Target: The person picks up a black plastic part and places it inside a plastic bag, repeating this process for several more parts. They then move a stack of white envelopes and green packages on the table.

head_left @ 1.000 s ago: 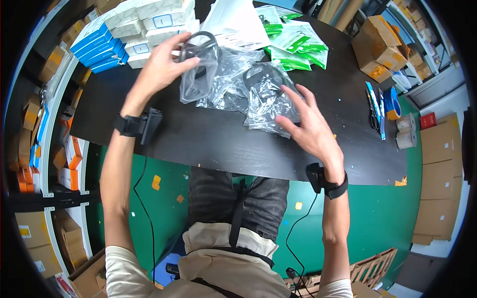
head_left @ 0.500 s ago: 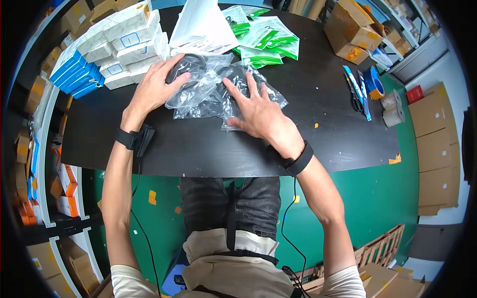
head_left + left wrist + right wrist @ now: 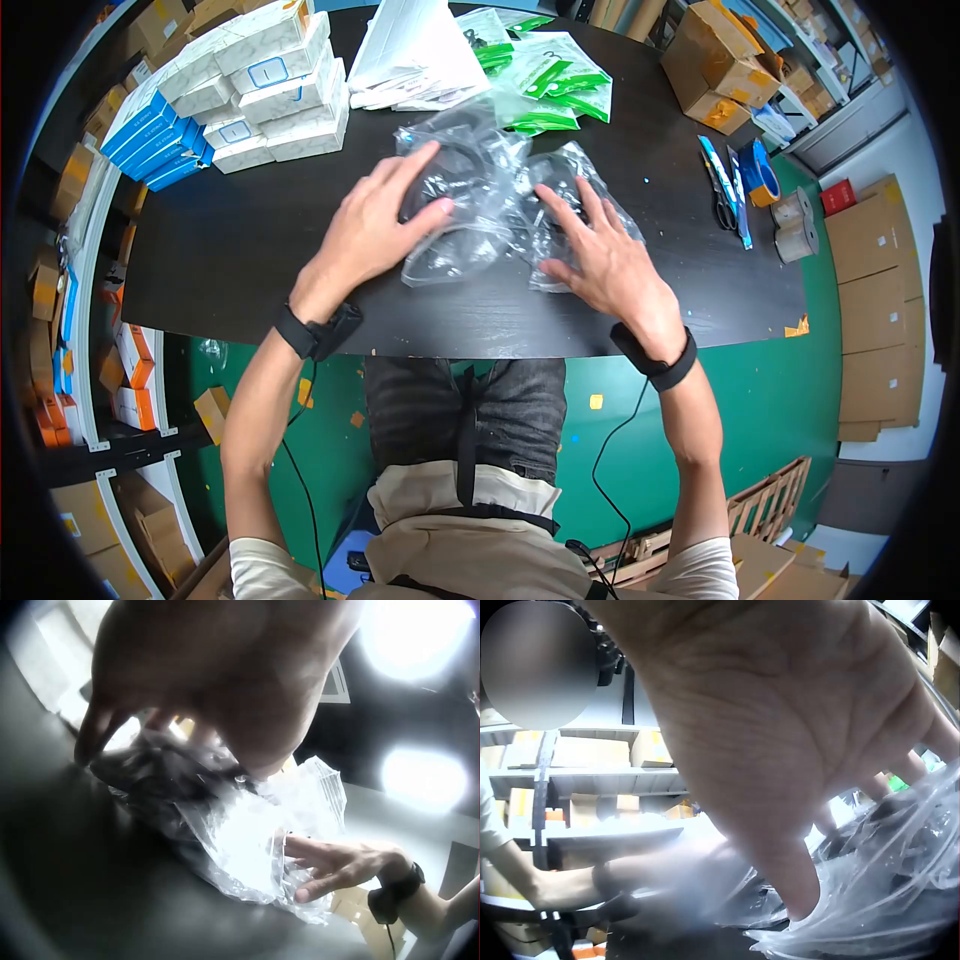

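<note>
Two clear plastic bags lie side by side on the dark table. The left bag (image 3: pixel 470 185) holds a dark, coiled, cable-like item, and the right bag (image 3: pixel 585 175) has something dark inside. My left hand (image 3: pixel 370 230) rests against the left bag's left side, thumb and forefinger spread apart over its edge. In the left wrist view its fingers reach down around the crumpled plastic (image 3: pixel 225 832). My right hand (image 3: pixel 615 265) lies over the right bag with fingers spread, touching it. The thumb (image 3: pixel 799 892) presses on the film in the right wrist view.
White boxes (image 3: pixel 285 95) and blue boxes (image 3: pixel 155 145) are stacked at back left. White envelopes (image 3: pixel 415 55) and green-and-white packets (image 3: pixel 560 80) lie behind the bags. A cardboard box (image 3: pixel 720 65), scissors (image 3: pixel 724 205) and a blue tape roll (image 3: pixel 760 172) are on the right.
The left hand has lowered its bag from a raised position onto the table beside the other. Over the last half second both hands and the bags have shifted right and nearer the body.
</note>
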Available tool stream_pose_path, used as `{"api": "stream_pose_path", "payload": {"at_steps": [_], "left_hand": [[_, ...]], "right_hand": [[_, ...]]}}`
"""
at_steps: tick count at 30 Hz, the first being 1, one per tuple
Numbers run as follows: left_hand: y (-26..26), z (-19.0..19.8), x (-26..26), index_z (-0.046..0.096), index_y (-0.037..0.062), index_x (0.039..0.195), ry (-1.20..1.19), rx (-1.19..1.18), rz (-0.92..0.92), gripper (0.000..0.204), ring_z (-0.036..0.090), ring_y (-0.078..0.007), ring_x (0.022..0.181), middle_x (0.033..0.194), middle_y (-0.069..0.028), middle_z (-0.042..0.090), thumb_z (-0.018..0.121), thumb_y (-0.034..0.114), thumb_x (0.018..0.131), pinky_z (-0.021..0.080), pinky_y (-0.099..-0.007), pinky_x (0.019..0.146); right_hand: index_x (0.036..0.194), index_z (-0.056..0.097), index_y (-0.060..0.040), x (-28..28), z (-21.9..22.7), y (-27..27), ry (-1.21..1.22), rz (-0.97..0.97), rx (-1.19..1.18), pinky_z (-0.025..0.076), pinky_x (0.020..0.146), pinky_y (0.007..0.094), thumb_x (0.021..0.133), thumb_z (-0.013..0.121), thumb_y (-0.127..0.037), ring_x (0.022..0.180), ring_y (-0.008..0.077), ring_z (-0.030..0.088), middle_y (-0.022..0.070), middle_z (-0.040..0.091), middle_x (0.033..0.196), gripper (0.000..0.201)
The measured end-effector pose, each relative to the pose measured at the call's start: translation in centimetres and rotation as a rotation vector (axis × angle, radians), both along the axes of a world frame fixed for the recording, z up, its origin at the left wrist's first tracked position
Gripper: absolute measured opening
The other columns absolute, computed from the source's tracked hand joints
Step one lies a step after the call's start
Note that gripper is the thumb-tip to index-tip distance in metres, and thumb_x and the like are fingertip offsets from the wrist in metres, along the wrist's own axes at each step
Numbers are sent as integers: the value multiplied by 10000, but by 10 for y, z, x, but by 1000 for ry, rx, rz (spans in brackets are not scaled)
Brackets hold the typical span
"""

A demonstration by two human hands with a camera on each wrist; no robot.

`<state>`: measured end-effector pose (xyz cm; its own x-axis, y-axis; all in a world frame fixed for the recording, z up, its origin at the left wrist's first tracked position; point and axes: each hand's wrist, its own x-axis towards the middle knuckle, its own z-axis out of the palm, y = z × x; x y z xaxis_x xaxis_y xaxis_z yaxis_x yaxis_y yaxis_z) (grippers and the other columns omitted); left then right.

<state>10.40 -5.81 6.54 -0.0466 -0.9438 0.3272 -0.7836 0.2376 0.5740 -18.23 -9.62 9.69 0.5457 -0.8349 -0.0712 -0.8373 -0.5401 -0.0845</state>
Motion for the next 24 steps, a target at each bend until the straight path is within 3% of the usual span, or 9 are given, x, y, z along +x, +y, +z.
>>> {"api": "stream_pose_path", "payload": {"at_steps": [7,11,14,24], "left_hand": [[-8,-2,-75,501,159,1496,0,-25,-88,653,636,-418,1065,1231,-200,615,694,419,930,541,-484,924],[-21,-3,-114,492,167,1501,-5,-18,-144,663,632,-437,1062,1229,-207,612,693,429,925,555,-505,904],[-33,-7,-139,487,173,1504,-8,-9,-176,672,629,-450,1063,1233,-214,611,691,441,922,559,-517,898],[-67,0,-176,460,186,1521,-5,88,-251,680,617,-428,1130,1297,-195,594,686,438,932,515,-491,975]], "right_hand": [[1580,342,-314,-71,16,7,-41,-119,62,475,1071,516,880,750,-461,1422,455,419,272,344,1595,824],[1574,363,-295,-109,23,10,-94,-222,131,475,1062,513,860,752,-510,1368,473,477,273,357,1591,841],[1570,377,-274,-134,16,12,-97,-243,58,485,1045,514,859,755,-514,1313,485,523,274,366,1586,840],[1510,442,-136,-150,4,11,24,-371,-52,511,994,525,886,754,-439,1187,495,602,284,417,1544,761]]}}
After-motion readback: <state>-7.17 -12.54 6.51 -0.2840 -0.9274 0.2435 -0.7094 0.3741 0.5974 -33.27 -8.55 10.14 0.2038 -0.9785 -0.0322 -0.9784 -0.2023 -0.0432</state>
